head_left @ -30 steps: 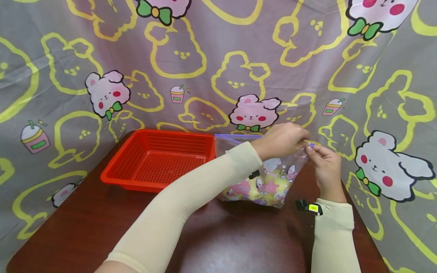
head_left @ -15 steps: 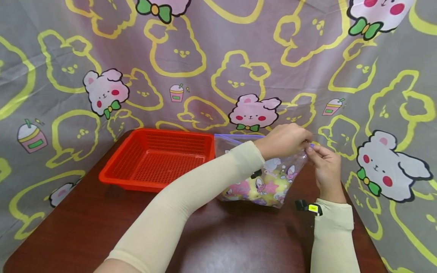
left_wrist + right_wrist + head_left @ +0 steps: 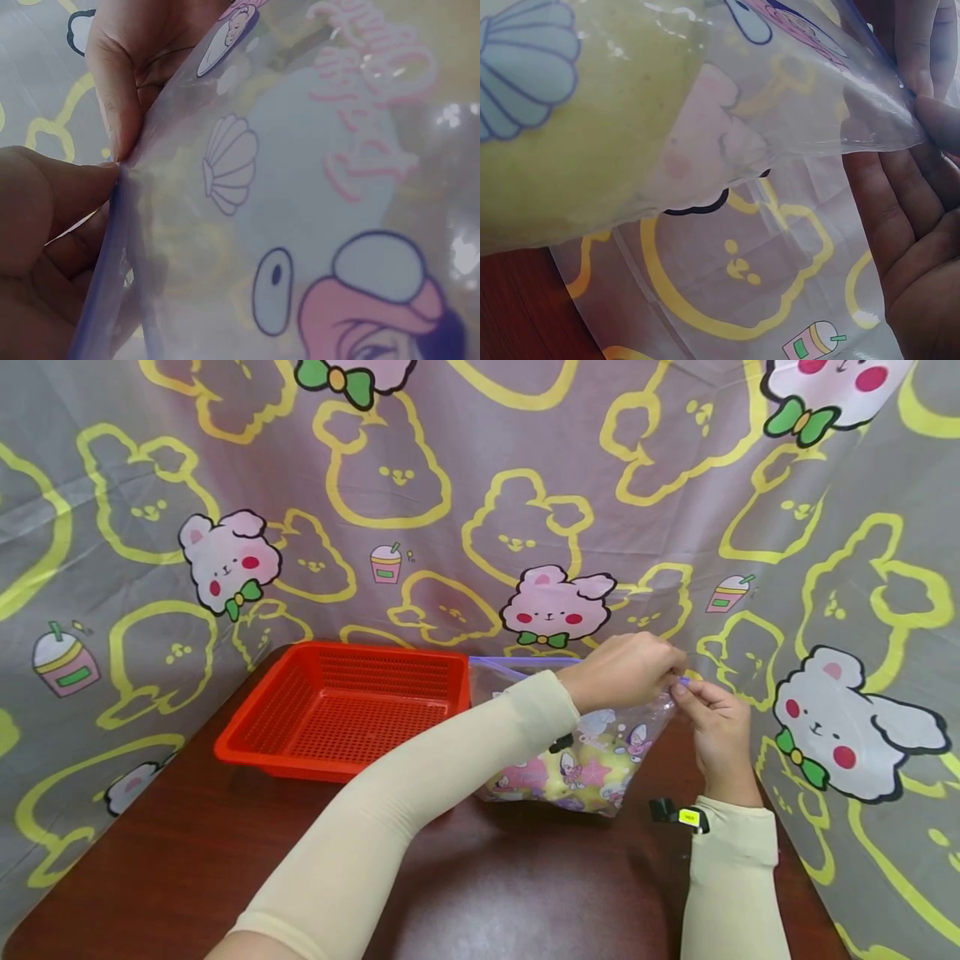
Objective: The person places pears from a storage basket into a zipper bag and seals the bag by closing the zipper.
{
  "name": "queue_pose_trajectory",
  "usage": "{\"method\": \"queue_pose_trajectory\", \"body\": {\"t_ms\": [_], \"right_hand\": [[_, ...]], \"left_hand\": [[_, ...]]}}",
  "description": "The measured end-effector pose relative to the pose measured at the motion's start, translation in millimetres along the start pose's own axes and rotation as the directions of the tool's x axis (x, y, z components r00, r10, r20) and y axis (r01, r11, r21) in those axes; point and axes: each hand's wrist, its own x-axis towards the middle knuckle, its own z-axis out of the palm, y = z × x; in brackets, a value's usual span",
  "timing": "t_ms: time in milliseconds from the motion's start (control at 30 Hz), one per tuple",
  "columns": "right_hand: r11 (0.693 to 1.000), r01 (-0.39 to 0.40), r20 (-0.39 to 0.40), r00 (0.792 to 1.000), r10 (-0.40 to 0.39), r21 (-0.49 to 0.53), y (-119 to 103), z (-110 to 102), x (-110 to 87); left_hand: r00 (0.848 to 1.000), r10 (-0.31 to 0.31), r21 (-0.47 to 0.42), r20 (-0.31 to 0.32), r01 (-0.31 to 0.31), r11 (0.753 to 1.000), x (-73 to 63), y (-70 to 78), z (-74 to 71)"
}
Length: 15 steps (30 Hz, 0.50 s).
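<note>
A clear printed zip bag [image 3: 600, 760] with a purple zip edge [image 3: 517, 659] stands on the table, with yellow rounded contents in its lower part. Reaching across from the left, my left hand [image 3: 626, 670] pinches the zip edge near the bag's right corner. My right hand [image 3: 718, 727] pinches that corner, thumb toward me, right beside the left fingertips. Up close in the left wrist view, thumb and fingers of the left hand [image 3: 45, 217] grip the purple strip. In the right wrist view the right hand [image 3: 922, 247] holds the bag's tapering corner.
A red plastic basket [image 3: 266, 760] with perforated walls stands left of the bag, its right side close to it. The dark wooden table [image 3: 525, 877] reaches back to a grey curtain [image 3: 427, 435] printed with cartoon rabbits, which also hangs at both sides.
My left hand has shifted slightly right along the zip edge, toward the right hand. The right hand, bag and basket stay nearly where they were.
</note>
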Motion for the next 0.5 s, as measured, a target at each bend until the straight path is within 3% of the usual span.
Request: {"method": "queue_pose_trajectory", "body": {"t_ms": [500], "right_hand": [[0.999,0.040,0.014,0.999,-0.040,-0.022,2.6,-1.9,-0.5]], "left_hand": [[1.000,0.013,-0.006,0.006,-0.013,1.000,-4.0,-0.2,-3.7]]}}
